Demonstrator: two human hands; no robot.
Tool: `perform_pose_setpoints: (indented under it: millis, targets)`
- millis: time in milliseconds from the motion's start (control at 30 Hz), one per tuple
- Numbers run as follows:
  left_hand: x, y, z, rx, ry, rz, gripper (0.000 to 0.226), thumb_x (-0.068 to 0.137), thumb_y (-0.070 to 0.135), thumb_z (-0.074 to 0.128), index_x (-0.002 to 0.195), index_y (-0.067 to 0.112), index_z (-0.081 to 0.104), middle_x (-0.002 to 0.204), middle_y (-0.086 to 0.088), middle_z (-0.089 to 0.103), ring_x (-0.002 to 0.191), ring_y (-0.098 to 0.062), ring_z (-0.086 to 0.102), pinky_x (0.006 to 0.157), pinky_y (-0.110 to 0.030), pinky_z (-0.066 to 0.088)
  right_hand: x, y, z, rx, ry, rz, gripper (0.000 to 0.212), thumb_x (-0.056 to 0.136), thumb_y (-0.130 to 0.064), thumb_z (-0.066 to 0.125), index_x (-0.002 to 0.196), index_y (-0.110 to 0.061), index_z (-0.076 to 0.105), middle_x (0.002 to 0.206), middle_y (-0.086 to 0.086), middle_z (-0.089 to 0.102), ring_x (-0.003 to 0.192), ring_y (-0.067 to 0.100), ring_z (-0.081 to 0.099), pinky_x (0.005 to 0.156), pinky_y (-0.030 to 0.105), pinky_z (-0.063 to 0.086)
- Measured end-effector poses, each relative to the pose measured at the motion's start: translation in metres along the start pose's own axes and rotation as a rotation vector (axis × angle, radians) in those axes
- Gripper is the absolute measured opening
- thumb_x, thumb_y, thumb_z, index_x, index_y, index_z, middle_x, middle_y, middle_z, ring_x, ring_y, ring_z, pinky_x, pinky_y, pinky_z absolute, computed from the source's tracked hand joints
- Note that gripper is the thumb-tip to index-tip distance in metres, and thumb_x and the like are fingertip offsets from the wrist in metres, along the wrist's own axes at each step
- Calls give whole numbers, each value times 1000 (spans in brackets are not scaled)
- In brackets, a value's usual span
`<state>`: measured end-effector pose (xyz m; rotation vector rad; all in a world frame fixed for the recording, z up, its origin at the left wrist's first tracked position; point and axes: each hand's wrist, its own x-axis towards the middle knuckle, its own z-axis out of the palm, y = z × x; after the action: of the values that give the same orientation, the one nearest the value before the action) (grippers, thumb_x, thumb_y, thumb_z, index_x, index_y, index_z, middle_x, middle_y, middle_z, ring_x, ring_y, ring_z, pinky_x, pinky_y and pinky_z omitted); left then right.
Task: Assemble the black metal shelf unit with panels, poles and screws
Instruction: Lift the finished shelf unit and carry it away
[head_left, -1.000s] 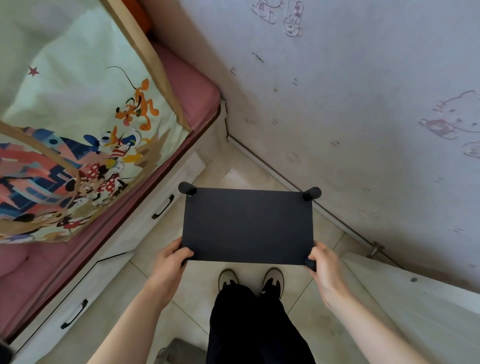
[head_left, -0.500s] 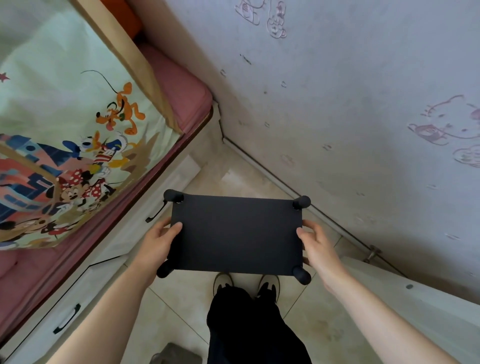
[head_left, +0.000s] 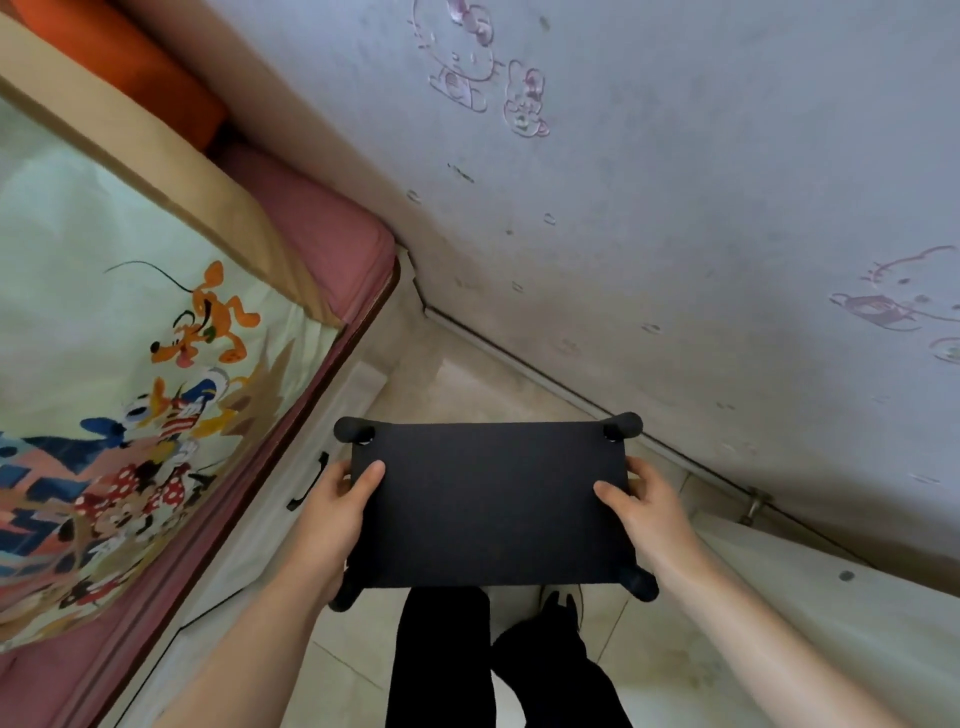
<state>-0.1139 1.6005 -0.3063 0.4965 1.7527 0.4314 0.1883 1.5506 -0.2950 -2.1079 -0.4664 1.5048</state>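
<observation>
I see the wall (head_left: 675, 182) filling the frame from 12 to 3 o'clock, its cartoon drawings sitting lower in view than half a second ago. The bed (head_left: 322, 228) runs along 9 to 11 o'clock, and more of its orange cushion (head_left: 130, 67) shows now. The floor (head_left: 467, 384) opens at centre. The shelf (head_left: 488, 504) sits just below centre, at 6 o'clock, held flat above the floor; it looks nearer the wall corner than before, and its far poles (head_left: 623, 426) stick out more. Whether the shelf touches the floor I cannot tell, since its panel hides everything beneath, including most of the person's shoes; the near left pole is half covered by the wrist.

The left hand (head_left: 332, 514) grips the short edge at 8 o'clock, thumb lying on top, fingers wrapped under. The right hand (head_left: 649, 514) grips the opposite edge at 4 o'clock likewise, thumb on top. Both forearms reach in from the bottom corners.
</observation>
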Motion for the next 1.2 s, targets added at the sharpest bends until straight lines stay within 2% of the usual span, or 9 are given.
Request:
perform_pose_setpoints:
  millis: [100,233,333,467,567,633,800,1000,1200]
  targets:
    - [17,26,3,1,-39,23,34,97,40,63,128,27,59,119,6,68,106,-16,65,79,-36,52,5,-13,6,49,46,21,26,97,-13,60,118,-25,51,97,-11,66,85,2,62,63,20,45]
    - [46,68,10,100,-63,76,23,101,42,57,115,24,61,110,8,67,97,-12,64,68,-29,46,14,-34,13,107,116,35,29,97,-13,58,126,-19,56,107,-1,68,94,12,64,74,32,50]
    - [66,93,18,184,-66,106,24,101,47,52,111,26,59,108,13,62,94,-7,58,69,-28,43,23,-46,18,123,147,34,32,98,-15,56,130,-17,55,111,1,68,98,17,64,79,36,51]
    - [89,123,23,231,-65,135,26,101,50,51,99,28,63,106,8,64,98,-14,59,84,-38,47,36,-63,27,172,166,30,33,100,-18,54,132,-14,53,116,4,67,101,20,64,86,42,53]
    - [103,146,29,246,-42,196,27,101,47,50,92,25,62,102,5,64,92,-12,58,81,-37,45,45,-77,34,209,186,30,33,100,-19,54,132,-13,53,118,4,66,102,22,64,95,50,51]
    - [111,161,33,281,-40,244,30,102,45,50,100,19,64,103,3,64,89,-12,56,81,-34,43,50,-85,37,239,204,37,27,100,-20,54,126,-14,56,116,3,67,102,22,64,97,53,51]
    - [127,186,39,366,-42,287,32,103,43,50,109,15,63,104,1,62,89,-16,56,79,-32,39,60,-93,46,318,241,61,27,102,-23,52,126,-13,55,108,-4,64,95,14,60,98,51,50]
    - [141,205,41,454,-64,352,31,103,44,50,105,15,62,88,10,57,77,-6,51,59,-24,34,67,-95,59,372,310,77,29,102,-23,51,128,-9,53,118,5,63,98,20,60,90,43,50]
    - [148,216,42,494,-99,399,33,102,45,51,107,14,61,104,-1,60,91,-18,54,75,-31,37,71,-96,65,374,344,76,29,103,-24,47,128,-9,52,115,6,62,99,21,60,86,40,47]
